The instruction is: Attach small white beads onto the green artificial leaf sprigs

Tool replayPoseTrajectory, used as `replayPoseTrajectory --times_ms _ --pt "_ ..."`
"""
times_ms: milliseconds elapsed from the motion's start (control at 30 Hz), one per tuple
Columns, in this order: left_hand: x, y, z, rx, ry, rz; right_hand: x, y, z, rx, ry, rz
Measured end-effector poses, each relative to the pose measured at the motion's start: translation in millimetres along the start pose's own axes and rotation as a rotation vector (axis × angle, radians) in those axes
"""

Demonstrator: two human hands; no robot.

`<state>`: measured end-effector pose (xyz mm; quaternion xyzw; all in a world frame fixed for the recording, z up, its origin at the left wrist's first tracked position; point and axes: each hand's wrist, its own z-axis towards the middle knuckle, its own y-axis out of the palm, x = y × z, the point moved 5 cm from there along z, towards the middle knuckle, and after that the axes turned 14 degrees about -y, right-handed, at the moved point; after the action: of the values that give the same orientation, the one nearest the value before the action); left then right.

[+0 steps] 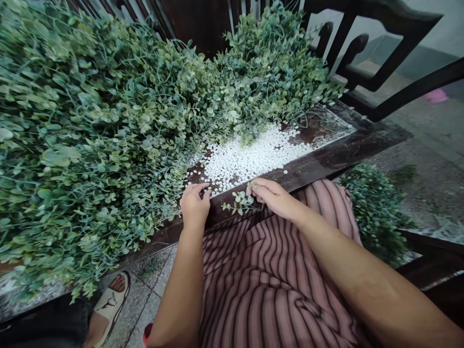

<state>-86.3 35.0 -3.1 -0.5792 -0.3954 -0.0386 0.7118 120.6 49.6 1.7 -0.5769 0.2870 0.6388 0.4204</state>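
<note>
My right hand (pixel 270 193) pinches a small green leafy sprig (pixel 239 203) over the front edge of the dark wooden seat (pixel 326 162). The sprig's round leaves hang to the left of my fingers. At the near left side of a spread of small white beads (pixel 246 157), my left hand (pixel 195 203) has its thumb and forefinger slightly apart. Nothing shows between those fingertips. A few loose beads lie just beyond them.
A large heap of leafy green stems (pixel 101 121) covers the seat's left and back. More greenery (pixel 377 208) lies low on the right. Striped cloth (pixel 282 275) covers my lap. Another person's sandalled foot (pixel 108 307) is at lower left. A dark armrest (pixel 377 82) rises at right.
</note>
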Motion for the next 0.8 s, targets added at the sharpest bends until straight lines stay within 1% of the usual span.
replayPoseTrajectory --times_ms 67,267,367,567,667,800 --pt "2 2.5 0 0.011 0.032 0.029 -1 1 1 -0.008 -0.013 -0.01" --pt "11 8.5 1 -0.029 0.123 0.047 2 -1 3 0.004 -0.025 -0.094" --pt "15 10.1 -2 -0.058 0.187 0.017 3 0 4 -0.016 -0.056 -0.158" --pt "19 11.0 -4 -0.099 0.27 0.023 2 3 6 -0.074 -0.119 -0.294" --pt "22 12.4 -4 -0.106 0.326 0.03 0 4 7 -0.08 -0.133 -0.318" --pt "26 17.6 -3 -0.16 0.394 0.049 -1 4 7 -0.079 -0.141 -0.32"
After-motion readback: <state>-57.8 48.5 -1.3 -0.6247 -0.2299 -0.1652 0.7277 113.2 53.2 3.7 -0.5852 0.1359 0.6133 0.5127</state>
